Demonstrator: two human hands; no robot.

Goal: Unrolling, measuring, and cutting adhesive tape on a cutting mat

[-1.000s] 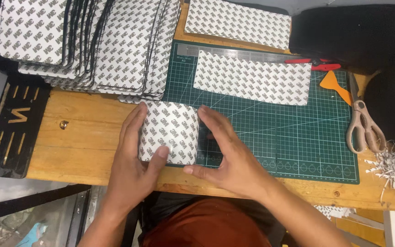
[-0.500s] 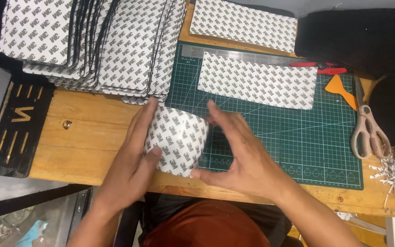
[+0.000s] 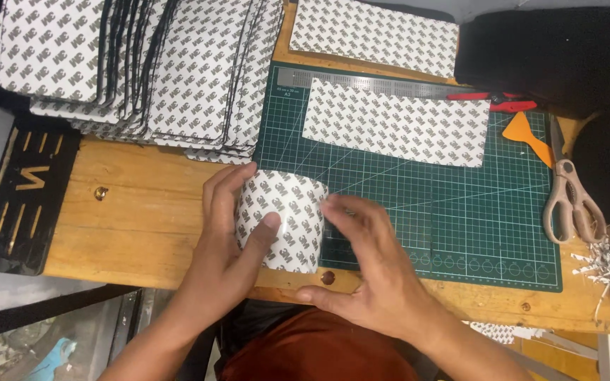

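Both hands (image 3: 298, 261) — curled adhesive sheet (image 3: 284, 219)
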